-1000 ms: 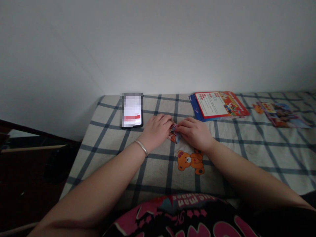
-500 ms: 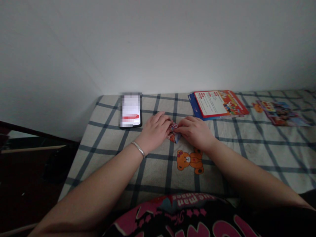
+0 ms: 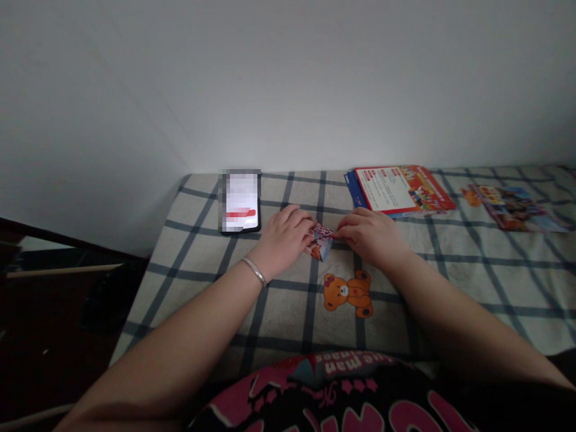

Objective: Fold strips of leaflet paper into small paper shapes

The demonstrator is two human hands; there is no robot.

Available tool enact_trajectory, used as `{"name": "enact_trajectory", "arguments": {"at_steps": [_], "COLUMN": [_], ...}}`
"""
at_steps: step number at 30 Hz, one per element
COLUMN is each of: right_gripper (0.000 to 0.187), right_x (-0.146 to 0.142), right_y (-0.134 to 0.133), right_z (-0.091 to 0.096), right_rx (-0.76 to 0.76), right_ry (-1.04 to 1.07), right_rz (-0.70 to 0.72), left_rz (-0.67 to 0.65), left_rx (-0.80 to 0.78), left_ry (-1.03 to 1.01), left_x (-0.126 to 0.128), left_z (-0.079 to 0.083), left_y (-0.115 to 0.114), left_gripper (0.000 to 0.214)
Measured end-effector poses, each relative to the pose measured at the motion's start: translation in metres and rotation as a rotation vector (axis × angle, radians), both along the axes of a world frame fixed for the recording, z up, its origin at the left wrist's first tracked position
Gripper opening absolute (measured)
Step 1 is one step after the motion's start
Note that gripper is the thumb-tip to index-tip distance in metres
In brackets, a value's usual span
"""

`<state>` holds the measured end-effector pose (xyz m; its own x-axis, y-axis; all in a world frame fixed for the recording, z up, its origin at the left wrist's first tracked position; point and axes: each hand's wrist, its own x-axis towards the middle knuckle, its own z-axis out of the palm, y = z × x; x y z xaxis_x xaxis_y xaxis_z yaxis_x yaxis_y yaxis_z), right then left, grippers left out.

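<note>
While the pale wall point(image 3: 288, 84) fills the back just as before, the checked cloth point(image 3: 189, 282) below it lies unchanged too; the dark shirt point(image 3: 324, 396) with pink lettering stays at the near side; the stack of cards point(image 3: 382, 192) keeps its place near the wall, with the picture sheet point(image 3: 517, 210) flat to its right; the right hand point(image 3: 371, 240) is what has moved, sliding a little rightward since half a second ago, its fingers bunched at the paper's right edge; the left hand point(image 3: 285, 237) has hardly shifted, fingers bent over the paper's left part; whether either hand pinches or only presses, I cannot tell; the phone point(image 3: 243, 198) lies where it was, screen lit; the printed bear point(image 3: 347, 294) shows its upper foot, covered earlier by the right wrist; the folded paper point(image 3: 321, 243), between the hands on the cloth, shows more of its patterned face; the bracelet point(image 3: 255, 271) sits on the left wrist.
</note>
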<state>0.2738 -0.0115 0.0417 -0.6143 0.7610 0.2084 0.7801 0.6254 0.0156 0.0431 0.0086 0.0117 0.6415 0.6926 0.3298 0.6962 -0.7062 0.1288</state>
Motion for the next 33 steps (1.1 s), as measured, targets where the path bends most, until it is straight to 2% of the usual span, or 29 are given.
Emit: {"name": "enact_trajectory", "arguments": {"at_steps": [6, 10, 15, 19, 22, 33], "right_gripper": [0.017, 0.020, 0.022, 0.028, 0.029, 0.034], "right_x": [0.008, 0.015, 0.007, -0.011, -0.020, -0.022], "right_y": [0.004, 0.008, 0.007, 0.000, -0.002, -0.003], "right_z": [0.004, 0.000, -0.004, -0.011, -0.018, -0.015], "right_rx": [-0.027, -0.061, 0.054, -0.030, -0.094, -0.103], "right_ry": [-0.029, 0.040, 0.168, 0.280, 0.281, 0.175], "right_rz": [-0.024, -0.002, -0.044, 0.183, 0.235, 0.145], "left_rz": [-0.003, -0.005, 0.017, 0.013, 0.022, 0.052], "left_rx": [-0.025, -0.023, -0.038, -0.027, -0.028, -0.034], "left_ry": [-0.021, -0.030, -0.036, -0.044, -0.041, 0.053], "left_x": [-0.001, -0.001, -0.001, -0.001, -0.002, -0.014], "left_z": [0.001, 0.001, 0.000, -0.003, -0.006, -0.002], "left_y": [0.002, 0.002, 0.002, 0.002, 0.003, -0.002], "left_gripper": [0.025, 0.026, 0.025, 0.025, 0.025, 0.036]}}
